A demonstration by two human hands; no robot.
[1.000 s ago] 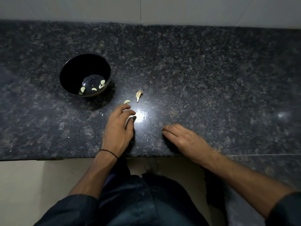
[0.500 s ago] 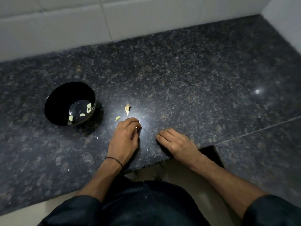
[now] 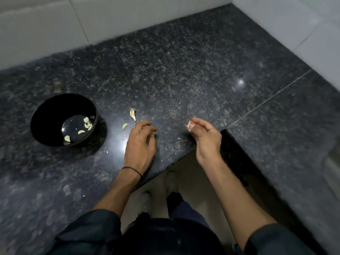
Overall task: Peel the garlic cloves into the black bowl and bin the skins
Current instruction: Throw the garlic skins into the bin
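Peeled cloves (image 3: 86, 120) lie in the black bowl (image 3: 55, 105), 1 bare piece (image 3: 125, 126) and 1 unpeeled clove (image 3: 132, 114) wait beside it, the right hand (image 3: 207, 138) pinches an unbinned skin scrap (image 3: 188, 125), and the left hand (image 3: 140, 146) curls over I can't tell what.

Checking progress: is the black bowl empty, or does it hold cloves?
Not empty: the black bowl stands upright on the counter, with several pale peeled cloves lying on its bottom.
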